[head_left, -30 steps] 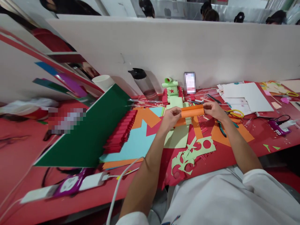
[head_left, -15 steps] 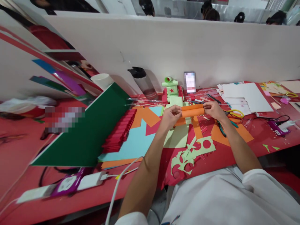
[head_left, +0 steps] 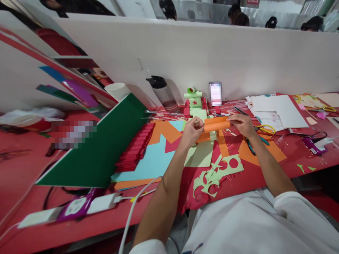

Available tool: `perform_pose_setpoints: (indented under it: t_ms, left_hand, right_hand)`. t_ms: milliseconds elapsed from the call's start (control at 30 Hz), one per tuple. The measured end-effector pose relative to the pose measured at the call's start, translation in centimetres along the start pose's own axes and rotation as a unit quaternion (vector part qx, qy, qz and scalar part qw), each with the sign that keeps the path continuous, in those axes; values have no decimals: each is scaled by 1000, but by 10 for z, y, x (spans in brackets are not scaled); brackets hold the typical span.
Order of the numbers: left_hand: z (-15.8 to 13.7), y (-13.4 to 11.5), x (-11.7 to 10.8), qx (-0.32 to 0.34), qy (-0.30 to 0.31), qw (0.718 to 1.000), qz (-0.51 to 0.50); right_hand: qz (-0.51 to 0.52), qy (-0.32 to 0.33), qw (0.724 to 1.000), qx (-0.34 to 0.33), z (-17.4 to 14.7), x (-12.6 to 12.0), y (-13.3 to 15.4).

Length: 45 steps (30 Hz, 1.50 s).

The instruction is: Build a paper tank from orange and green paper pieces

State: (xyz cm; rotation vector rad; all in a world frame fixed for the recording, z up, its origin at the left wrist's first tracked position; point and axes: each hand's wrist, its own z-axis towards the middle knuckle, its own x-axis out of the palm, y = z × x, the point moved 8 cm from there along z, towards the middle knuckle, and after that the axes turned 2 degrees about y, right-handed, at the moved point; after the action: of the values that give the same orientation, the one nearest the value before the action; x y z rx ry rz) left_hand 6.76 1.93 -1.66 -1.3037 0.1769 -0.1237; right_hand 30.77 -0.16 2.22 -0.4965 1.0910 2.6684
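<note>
my left hand [head_left: 192, 131] pinches the orange roll [head_left: 216, 126]. my right hand [head_left: 243, 124] now holds its right end flatter, seemingly adjusting the curl.

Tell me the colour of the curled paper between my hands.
Orange; the curled paper shows best in the head view.

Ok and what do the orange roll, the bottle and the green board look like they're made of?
Orange roll: matte paper or thin card, judging by its smooth curl. Bottle: probably smooth plastic, its body see-through; glass is possible. Green board: flat, matte face with a pale edge, perhaps foam board or card.
</note>
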Motion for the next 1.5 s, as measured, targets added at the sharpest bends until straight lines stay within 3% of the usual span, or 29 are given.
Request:
perform_pose_setpoints:
  t_ms: [467, 933, 1233, 1500]
  left_hand:
    - [-2, -1, 0, 9, -21, 999, -35]
    - [-2, -6, 2, 34, -20, 999, -7]
    - [-1, -4, 0, 61, -45, 997, 14]
    - [-1, -7, 0, 54, -45, 997, 37]
  right_hand:
    - [9, 1, 1000, -4, 0, 0, -1]
    - [15, -2, 1000, 3, 0, -2, -4]
    - [37, 20, 996, 81, -2, 7, -18]
    - [15, 16, 997, 76, 0, 10, -10]
